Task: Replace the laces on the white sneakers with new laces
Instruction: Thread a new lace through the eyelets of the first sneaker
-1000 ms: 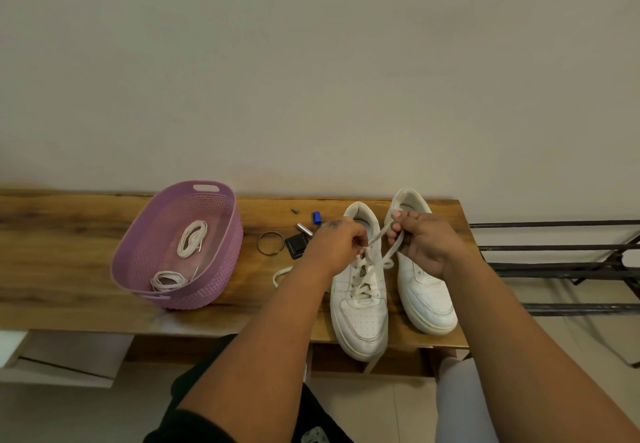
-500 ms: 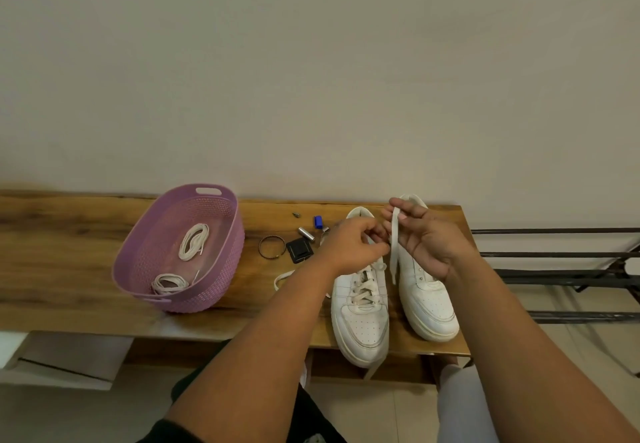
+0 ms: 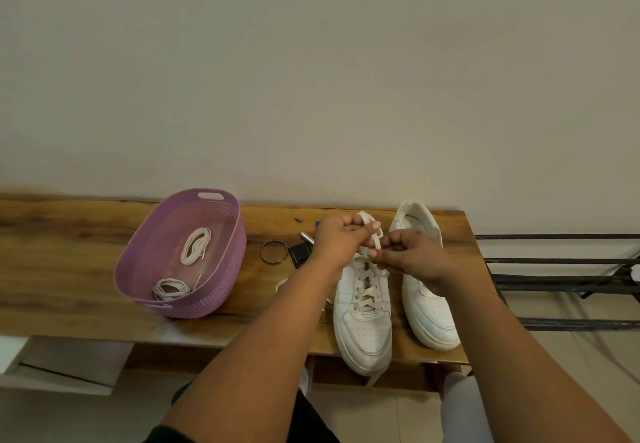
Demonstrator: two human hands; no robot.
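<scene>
Two white sneakers stand side by side at the right end of a wooden bench (image 3: 69, 269). The left sneaker (image 3: 363, 318) is laced up its front; the right sneaker (image 3: 429, 307) shows no lace. Over the collar of the left sneaker my left hand (image 3: 337, 240) pinches a loop of the white lace (image 3: 375, 235). My right hand (image 3: 412, 257) pinches the same lace just to the right, fingers curled. Both hands hide the sneaker's top eyelets.
A purple plastic basket (image 3: 221, 290) at the left holds two coiled white laces (image 3: 195, 245). Between basket and sneakers lie a bracelet ring (image 3: 273, 251), a small black item (image 3: 298, 254) and a metal piece. A black metal rack (image 3: 561, 262) stands to the right.
Both hands have come together over the left sneaker's collar. The lace end that my right hand held up straight is now folded into a loop between the two hands.
</scene>
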